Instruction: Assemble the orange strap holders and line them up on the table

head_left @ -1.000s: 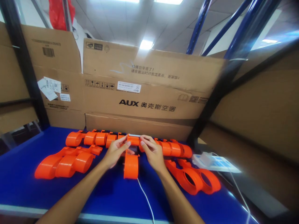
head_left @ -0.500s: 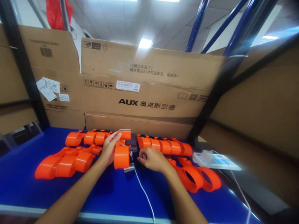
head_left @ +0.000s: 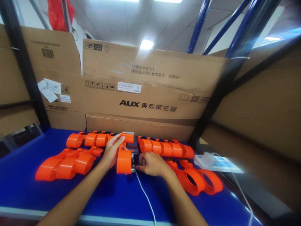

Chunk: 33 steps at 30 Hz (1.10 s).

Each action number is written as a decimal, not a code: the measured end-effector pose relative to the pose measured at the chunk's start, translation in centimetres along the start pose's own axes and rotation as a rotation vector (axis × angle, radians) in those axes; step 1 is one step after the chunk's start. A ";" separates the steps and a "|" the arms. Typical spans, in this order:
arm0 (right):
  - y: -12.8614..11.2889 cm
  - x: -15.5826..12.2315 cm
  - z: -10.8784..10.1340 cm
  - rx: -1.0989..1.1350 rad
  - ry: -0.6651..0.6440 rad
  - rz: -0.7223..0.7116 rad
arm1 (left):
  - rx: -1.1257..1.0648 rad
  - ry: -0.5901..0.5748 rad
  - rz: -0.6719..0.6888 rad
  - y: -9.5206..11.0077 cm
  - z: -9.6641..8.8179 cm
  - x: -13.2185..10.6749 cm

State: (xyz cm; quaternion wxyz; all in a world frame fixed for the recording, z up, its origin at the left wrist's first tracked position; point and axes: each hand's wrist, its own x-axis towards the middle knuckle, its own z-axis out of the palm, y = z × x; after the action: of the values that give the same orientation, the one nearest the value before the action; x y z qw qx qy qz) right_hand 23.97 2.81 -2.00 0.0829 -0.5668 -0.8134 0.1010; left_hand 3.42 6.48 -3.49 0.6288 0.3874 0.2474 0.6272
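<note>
In the middle of the table, my left hand [head_left: 113,150] is closed around the upper end of an orange plastic ring holder [head_left: 124,161]. Its wide ring hangs down, and a shiny metal strip [head_left: 128,133] shows along its top edge. My right hand [head_left: 151,164] has its fingers curled, just right of the ring. By its fingertips a small silvery metal piece [head_left: 133,169] is partly hidden behind the ring. Whatever the right fingers pinch cannot be made out. Behind the hands lies a dark flat device [head_left: 135,145], with a white cable [head_left: 144,191] running toward the front edge.
Several orange ring holders [head_left: 74,140] lie in rows on the left of the blue table [head_left: 103,201]. Several more [head_left: 164,148] stand at right, with two larger rings [head_left: 191,181] before them. A cardboard wall [head_left: 150,81] closes off the back. A white box [head_left: 218,163] lies far right.
The orange ring holder in my left hand has moved slightly right and down. My right hand has lowered and come left, its fingertips closer to the silvery metal piece.
</note>
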 end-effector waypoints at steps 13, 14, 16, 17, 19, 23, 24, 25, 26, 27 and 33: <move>0.8 1.6 0.7 0.516 0.620 -0.032 | 0.143 -0.051 -0.019 -1.3 -0.7 0.5; 0.7 1.7 0.8 0.524 0.676 -0.058 | 0.158 -0.068 -0.011 -1.5 -0.7 0.4; 0.4 1.6 1.0 0.486 0.750 -0.136 | 0.191 -0.100 0.006 -1.6 -0.7 0.4; 0.2 1.5 1.0 0.452 0.777 -0.178 | 0.211 -0.114 0.013 -1.7 -0.6 0.3; -0.2 1.4 1.0 0.386 0.821 -0.246 | 0.253 -0.134 0.026 -1.8 -0.6 0.3; -0.4 1.4 1.1 0.342 0.860 -0.285 | 0.290 -0.174 0.038 -2.1 -0.8 0.3; -0.4 1.4 1.2 0.345 0.852 -0.296 | 0.292 -0.188 0.035 -2.1 -0.8 0.2; -0.4 1.5 1.2 0.348 0.840 -0.310 | 0.294 -0.203 0.031 -2.1 -0.8 0.2; -0.3 1.5 1.3 0.350 0.830 -0.325 | 0.297 -0.217 0.026 -2.1 -0.8 0.1; -0.3 1.5 1.4 0.351 0.822 -0.342 | 0.299 -0.228 0.021 -2.1 -0.8 0.1; -0.2 1.7 1.9 0.335 0.846 -0.385 | 0.312 -0.254 0.019 -2.0 -0.7 -0.2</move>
State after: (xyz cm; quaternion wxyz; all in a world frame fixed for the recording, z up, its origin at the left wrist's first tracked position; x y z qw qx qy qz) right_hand 22.75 4.22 -3.74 0.5130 -0.3763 -0.7711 -0.0255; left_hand 4.08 6.62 -5.53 0.5812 0.5585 0.2565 0.5334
